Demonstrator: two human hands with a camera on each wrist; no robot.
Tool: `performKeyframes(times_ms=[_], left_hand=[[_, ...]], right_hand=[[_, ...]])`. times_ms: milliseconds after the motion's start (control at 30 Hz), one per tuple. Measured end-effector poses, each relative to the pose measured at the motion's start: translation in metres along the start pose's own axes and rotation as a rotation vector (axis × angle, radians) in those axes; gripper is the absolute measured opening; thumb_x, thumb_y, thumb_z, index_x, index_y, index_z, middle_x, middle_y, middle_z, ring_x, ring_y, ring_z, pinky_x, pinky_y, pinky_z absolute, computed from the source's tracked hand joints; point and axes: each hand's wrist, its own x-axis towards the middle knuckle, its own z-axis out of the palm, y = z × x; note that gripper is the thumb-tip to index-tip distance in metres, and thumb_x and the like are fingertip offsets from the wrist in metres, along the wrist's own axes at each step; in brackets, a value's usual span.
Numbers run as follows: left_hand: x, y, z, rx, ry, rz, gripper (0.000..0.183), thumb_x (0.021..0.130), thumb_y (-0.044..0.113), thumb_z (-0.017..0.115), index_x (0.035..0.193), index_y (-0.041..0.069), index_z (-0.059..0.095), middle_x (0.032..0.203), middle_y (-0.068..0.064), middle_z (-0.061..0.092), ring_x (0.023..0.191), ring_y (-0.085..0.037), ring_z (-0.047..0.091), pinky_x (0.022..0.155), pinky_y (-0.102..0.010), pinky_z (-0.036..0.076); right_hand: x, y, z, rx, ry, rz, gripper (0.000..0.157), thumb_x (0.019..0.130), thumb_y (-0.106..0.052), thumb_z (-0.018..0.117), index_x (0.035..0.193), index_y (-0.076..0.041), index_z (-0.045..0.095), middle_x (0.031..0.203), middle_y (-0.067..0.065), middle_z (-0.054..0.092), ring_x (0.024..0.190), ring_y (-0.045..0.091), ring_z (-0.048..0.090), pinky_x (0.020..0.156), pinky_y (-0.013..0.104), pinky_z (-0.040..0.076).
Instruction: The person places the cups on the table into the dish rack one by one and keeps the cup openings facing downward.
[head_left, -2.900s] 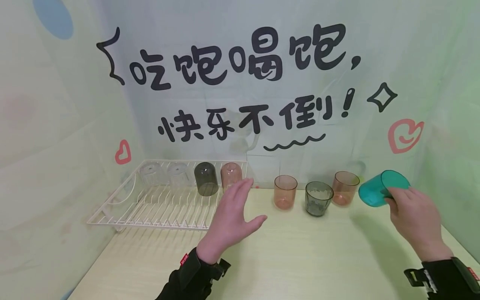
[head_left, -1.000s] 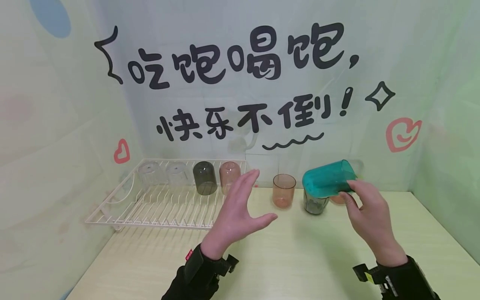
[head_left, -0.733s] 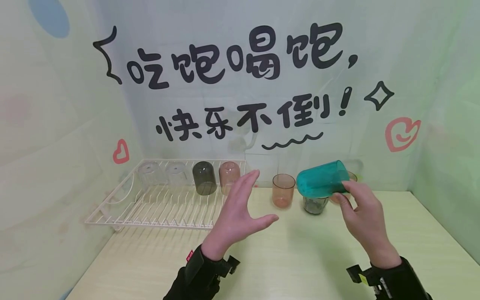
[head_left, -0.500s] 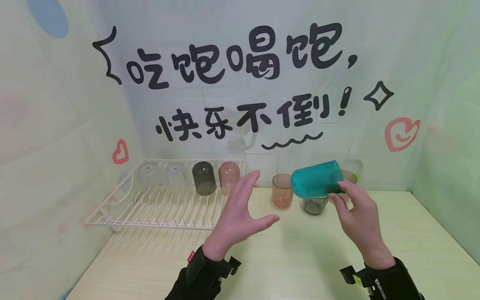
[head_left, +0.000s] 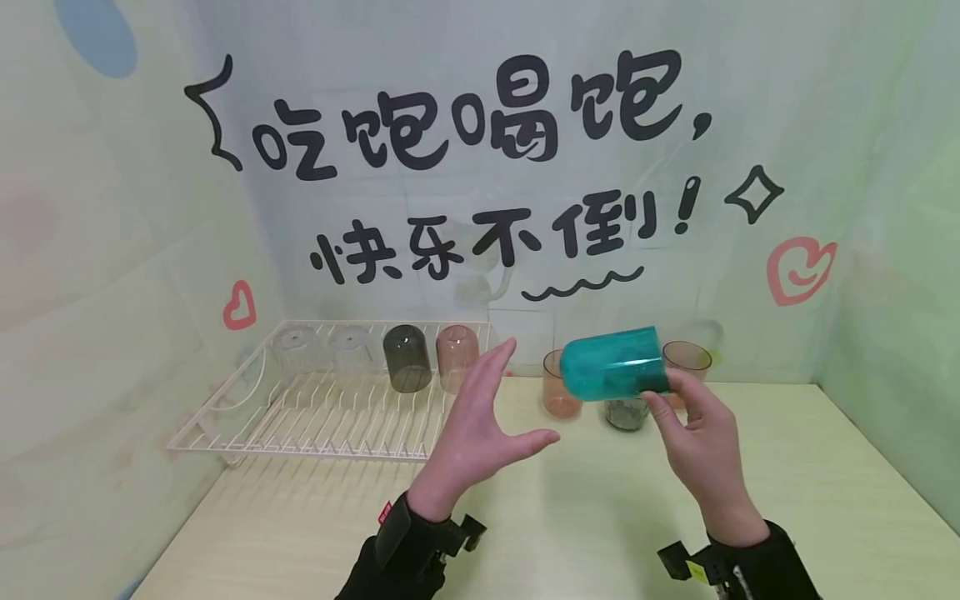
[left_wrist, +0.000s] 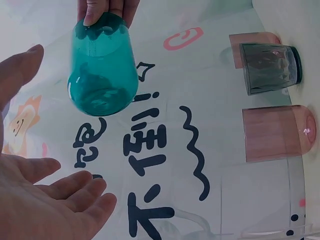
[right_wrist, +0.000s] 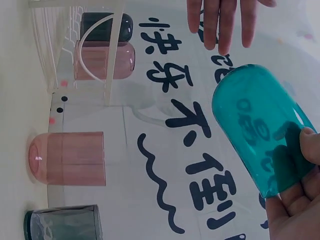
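Observation:
A teal see-through cup is held in the air by my right hand, which pinches it near the rim with thumb and fingers. The cup lies almost on its side, its rounded base pointing left. My left hand is in the air left of the cup, fingers extended and thumb spread, holding nothing. In the left wrist view the cup hangs apart from the left fingers. Behind the cup, a pink cup and a grey cup on the table are partly hidden.
A white wire drying rack stands at the left. On it, upside down, are two clear cups, a dark grey cup and a pink cup. Another pink cup stands behind my right hand. A printed cloth backs the table.
My right hand has carried the teal cup leftward from the far right, turning its base to the left. My left hand has shifted slightly right, its pose much the same.

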Motion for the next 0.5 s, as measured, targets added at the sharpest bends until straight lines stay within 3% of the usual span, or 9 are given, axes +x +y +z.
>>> performKeyframes(times_ms=[133,500], left_hand=[[0.001,0.000,0.001,-0.025,0.006,-0.012,0.103,0.062,0.053,0.076,0.146,0.026,0.023,0.145,0.007,0.029,0.131,-0.011,0.027,0.100,-0.045,0.034],[0.003,0.000,0.005,-0.160,0.006,-0.049,0.106,0.059,0.051,0.078,0.146,0.028,0.022,0.146,0.003,0.031,0.121,-0.014,0.039,0.094,-0.042,0.040]], right_hand=[[-0.002,-0.005,0.003,0.041,-0.003,0.051,0.027,0.083,-0.004,0.061,0.110,-0.004,0.062,0.101,-0.002,0.063,0.100,0.008,0.053,0.090,0.016,0.040],[-0.006,-0.011,0.010,0.205,-0.004,0.076,0.026,0.084,0.000,0.059,0.110,0.001,0.060,0.100,-0.003,0.063,0.100,0.011,0.056,0.091,0.018,0.041]])
